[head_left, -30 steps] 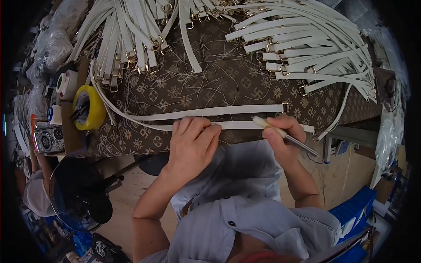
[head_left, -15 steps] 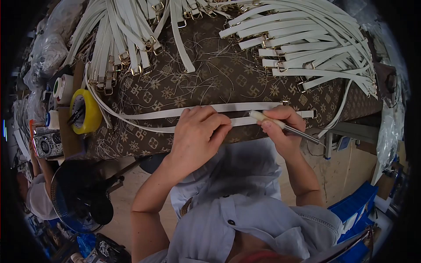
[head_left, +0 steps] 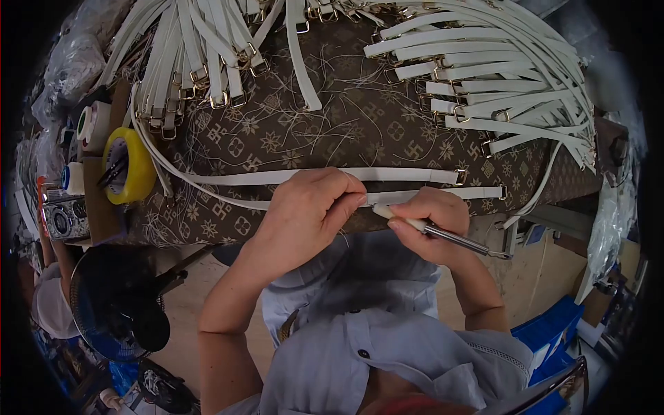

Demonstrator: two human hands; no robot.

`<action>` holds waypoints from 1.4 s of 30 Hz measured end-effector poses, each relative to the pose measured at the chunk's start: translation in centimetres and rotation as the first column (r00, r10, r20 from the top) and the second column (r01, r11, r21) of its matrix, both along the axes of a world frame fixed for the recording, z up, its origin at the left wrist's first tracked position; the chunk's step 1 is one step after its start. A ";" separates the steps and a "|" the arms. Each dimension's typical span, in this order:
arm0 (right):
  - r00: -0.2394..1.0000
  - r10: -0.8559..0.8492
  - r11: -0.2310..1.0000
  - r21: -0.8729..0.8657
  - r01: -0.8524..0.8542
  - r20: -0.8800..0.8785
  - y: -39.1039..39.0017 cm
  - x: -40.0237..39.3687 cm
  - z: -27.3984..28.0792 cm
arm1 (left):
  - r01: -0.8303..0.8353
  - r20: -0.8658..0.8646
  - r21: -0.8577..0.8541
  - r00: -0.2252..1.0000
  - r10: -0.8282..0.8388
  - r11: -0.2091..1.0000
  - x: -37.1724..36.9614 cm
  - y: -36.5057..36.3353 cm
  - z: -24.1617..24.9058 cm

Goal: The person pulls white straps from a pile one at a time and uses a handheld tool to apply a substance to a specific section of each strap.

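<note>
Two white straps with metal buckles lie across the brown patterned cloth; the nearer is the lower strap [head_left: 477, 194], the farther the upper strap [head_left: 415, 176]. My left hand [head_left: 311, 214] rests over the straps, its thumb and index finger pinched at the lower strap's edge, where a thin thread shows. My right hand [head_left: 432, 225] is closed round a pen-like tool [head_left: 449, 238] with a pale front part and a metal rear. The tool's pale tip points left, close to my left fingertips at the lower strap.
Bundles of white buckled straps [head_left: 498, 86] lie at the back right and back left. Loose threads cover the patterned cloth [head_left: 277, 149]. A yellow tape roll [head_left: 142, 169] and a black fan [head_left: 117, 304] are at left. Another person's sleeve [head_left: 54, 297] shows at far left.
My right hand has moved left and down with the tool, bringing its tip to my left fingertips. The view has shifted slightly.
</note>
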State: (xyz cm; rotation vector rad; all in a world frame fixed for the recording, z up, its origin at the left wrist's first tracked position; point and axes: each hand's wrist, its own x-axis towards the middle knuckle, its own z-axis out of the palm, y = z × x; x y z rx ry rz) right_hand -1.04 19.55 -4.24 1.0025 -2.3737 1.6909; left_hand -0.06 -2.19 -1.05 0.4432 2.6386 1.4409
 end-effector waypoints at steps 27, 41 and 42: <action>0.998 0.020 0.998 0.056 -0.016 -0.064 -0.2 -0.2 0.1 | 0.026 -0.104 -0.035 0.994 -0.030 0.999 0.0 0.2 -0.5; 0.997 0.018 0.997 0.079 -0.012 -0.078 -0.1 -0.1 0.2 | 0.026 -0.131 -0.030 0.991 -0.029 0.999 -0.1 0.1 -0.7; 0.997 0.019 0.997 0.080 -0.013 -0.079 -0.1 -0.1 0.2 | 0.025 -0.131 -0.030 0.991 -0.029 0.999 -0.1 0.2 -0.6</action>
